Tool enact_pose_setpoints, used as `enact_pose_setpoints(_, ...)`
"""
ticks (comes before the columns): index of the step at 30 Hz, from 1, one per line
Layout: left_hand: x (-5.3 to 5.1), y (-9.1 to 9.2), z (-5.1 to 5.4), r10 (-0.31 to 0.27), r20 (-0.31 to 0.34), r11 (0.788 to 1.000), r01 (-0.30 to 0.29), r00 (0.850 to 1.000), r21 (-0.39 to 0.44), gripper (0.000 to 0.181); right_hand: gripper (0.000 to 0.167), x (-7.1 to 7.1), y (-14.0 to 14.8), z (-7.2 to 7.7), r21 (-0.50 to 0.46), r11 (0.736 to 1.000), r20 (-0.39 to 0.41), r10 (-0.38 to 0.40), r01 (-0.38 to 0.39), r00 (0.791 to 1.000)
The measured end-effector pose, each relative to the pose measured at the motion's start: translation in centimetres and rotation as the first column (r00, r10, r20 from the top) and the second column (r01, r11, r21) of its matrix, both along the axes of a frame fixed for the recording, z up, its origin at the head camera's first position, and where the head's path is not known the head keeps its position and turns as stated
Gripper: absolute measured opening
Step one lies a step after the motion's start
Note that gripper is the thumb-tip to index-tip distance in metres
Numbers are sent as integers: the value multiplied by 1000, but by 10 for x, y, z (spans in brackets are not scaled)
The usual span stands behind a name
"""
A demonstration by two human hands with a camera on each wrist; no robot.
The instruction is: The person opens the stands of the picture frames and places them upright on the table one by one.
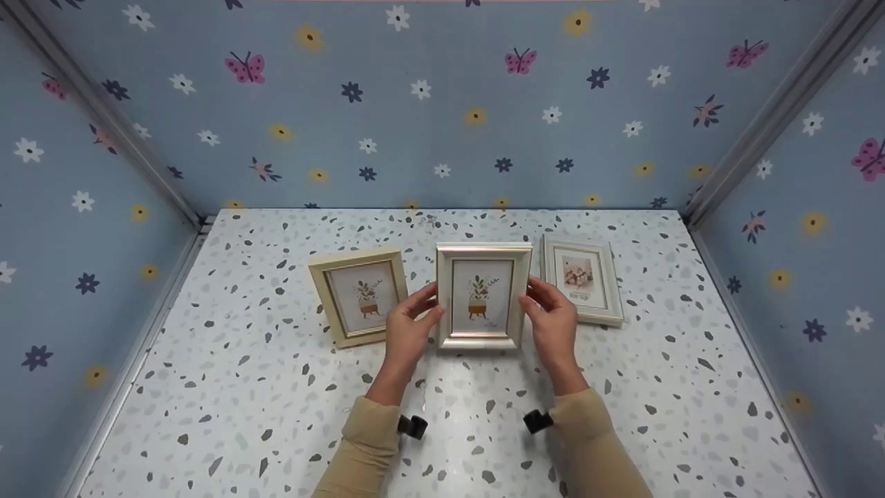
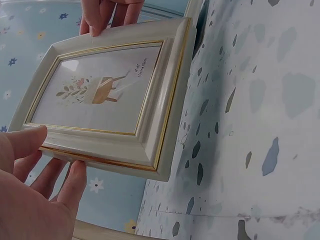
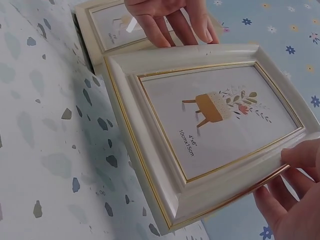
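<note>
A pearly white picture frame [image 1: 482, 297] with gold inner trim stands nearly upright between both hands in the head view. Its print shows a plant in a brown legged pot. My left hand [image 1: 406, 335] pinches its left edge, thumb on the front and fingers along the side and behind. On the opposite edge, my right hand [image 1: 555, 332] grips it the same way. In the right wrist view the held picture frame [image 3: 215, 117] is tilted, its lower edge close to the table. A cream picture frame [image 1: 359, 301] stands leaning back just left of the left hand, which partly covers it.
Behind the right hand, a whitish picture frame [image 1: 581, 273] with a floral photo lies on the speckled table [image 1: 290, 415]. Blue flower-patterned panels [image 1: 442, 104] wall in the back and both sides, with metal posts [image 1: 781, 111] at the corners.
</note>
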State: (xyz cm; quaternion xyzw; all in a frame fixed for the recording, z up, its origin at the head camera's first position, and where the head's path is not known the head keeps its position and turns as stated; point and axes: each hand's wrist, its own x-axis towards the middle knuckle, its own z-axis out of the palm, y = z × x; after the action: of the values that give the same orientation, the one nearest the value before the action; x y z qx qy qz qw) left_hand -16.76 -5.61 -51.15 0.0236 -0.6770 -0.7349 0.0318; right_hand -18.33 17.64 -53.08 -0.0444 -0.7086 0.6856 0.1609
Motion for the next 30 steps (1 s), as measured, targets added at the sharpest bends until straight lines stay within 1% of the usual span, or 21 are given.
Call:
enact_pose_setpoints(4,-4,0,0,-13,-15,1000,13,1000,-10,43,34,-6,-1,-1,-9,1000,8,-2,2,1000)
enact_pose_setpoints(7,-6,0,0,-16,-26,1000,16,1000,-15,44,34,-10,-3,-2,-21,1000,-2,0,0,1000)
enact_pose_setpoints(10,-14,-1,-11,-24,-30,1000,24,999,-1,46,34,-13,-4,-4,-48,999,-18,3,-4,1000)
enact_pose_setpoints(14,-24,-1,-29,-39,-24,999,39,999,31,51,34,-14,-5,-7,-82,997,-25,8,-10,1000)
enact_pose_setpoints(17,-26,-1,-35,-52,-35,997,54,998,52,56,35,-16,-5,-11,-96,995,-33,11,-14,999)
enact_pose_setpoints(20,-26,-1,-40,-58,-49,996,61,997,67,58,35,-17,-5,-15,-89,996,-47,9,-13,999)
enact_pose_setpoints(27,-26,0,-44,-64,-84,995,69,994,65,57,34,-19,-5,-22,-91,996,-57,-6,1,998)
enact_pose_setpoints(30,-24,1,-45,-70,-86,995,75,994,66,57,33,-17,-5,-23,-100,995,-52,-6,1,999)
